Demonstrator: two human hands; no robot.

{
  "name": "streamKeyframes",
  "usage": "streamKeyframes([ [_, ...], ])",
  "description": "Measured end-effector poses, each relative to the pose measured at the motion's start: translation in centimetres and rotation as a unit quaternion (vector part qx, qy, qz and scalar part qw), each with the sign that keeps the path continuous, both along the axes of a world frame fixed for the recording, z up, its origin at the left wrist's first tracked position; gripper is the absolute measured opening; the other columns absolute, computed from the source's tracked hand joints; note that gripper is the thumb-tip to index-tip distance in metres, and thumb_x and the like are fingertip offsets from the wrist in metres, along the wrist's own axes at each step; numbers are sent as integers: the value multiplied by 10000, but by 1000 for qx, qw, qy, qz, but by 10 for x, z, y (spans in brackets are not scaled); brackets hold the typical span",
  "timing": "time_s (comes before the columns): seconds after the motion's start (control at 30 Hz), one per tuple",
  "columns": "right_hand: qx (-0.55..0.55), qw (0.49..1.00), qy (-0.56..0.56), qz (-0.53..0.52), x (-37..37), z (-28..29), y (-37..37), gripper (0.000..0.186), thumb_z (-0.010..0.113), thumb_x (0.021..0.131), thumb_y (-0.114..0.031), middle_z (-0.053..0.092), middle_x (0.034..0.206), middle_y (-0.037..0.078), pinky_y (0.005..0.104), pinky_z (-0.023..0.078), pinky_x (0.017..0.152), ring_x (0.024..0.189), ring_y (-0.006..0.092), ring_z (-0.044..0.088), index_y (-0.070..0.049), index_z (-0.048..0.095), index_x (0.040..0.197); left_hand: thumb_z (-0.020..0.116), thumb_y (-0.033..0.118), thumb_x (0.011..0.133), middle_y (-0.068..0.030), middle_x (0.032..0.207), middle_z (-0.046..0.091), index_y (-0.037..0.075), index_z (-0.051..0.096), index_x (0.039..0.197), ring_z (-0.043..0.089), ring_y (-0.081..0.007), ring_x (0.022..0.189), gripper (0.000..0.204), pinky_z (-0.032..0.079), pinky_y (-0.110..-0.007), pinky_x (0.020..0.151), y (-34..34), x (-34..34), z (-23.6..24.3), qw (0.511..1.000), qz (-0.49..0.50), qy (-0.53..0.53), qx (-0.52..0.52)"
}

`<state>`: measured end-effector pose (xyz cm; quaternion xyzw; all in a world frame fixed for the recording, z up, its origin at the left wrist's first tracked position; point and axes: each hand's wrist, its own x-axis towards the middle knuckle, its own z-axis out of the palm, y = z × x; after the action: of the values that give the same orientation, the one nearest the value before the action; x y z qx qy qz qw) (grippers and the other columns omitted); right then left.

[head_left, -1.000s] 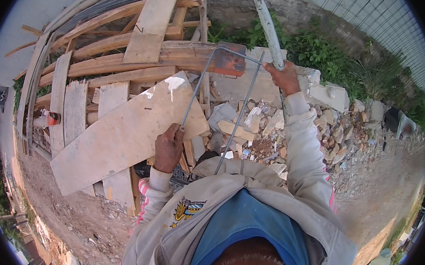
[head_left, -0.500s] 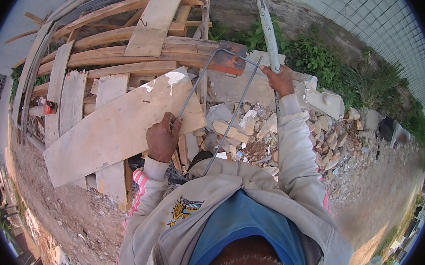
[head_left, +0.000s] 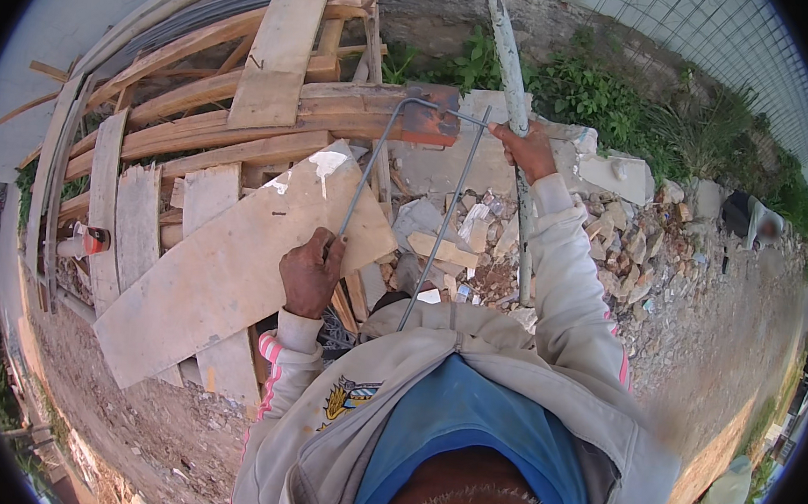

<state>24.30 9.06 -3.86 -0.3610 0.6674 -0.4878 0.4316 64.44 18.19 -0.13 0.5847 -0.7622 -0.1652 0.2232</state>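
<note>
The left hand [head_left: 310, 272] grips one leg of a bent steel rod [head_left: 389, 129]; the right hand [head_left: 527, 150] grips a long pipe [head_left: 509, 58] at its far corner. Bending cleanly likely needs steady leverage.

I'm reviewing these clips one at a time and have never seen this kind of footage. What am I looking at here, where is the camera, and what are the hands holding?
The picture comes from a wide fisheye camera worn on a person's head, looking down, so straight edges bend near the rim. There is no machine, only two bare hands. The left hand grips one leg of a bent steel rod, a thin bar shaped like a squared hook. The right hand holds a long pale pipe that stands upright. On the ground lie a stack of wooden planks on the person's left and broken rubble on the right, with weeds behind.
</note>
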Motion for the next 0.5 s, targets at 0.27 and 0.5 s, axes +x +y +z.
streamKeyframes([
  [0.27,-39,997,43,47,-18,19,-12,292,836,801,-272,540,569,-4,280,360,414,436,85,460,-40,660,780,667,229,929,-136,653,643,75,603,886,654,-343,593,173,487,-427,543,34,-22,-13,999,30,-7,-36],
  [0.5,-103,984,116,87,-6,60,-25,332,812,812,-349,562,569,9,290,389,438,445,95,498,-48,671,802,646,188,947,-140,689,656,59,611,899,654,-333,596,143,483,-406,549,37,-21,6,994,65,50,-76],
])
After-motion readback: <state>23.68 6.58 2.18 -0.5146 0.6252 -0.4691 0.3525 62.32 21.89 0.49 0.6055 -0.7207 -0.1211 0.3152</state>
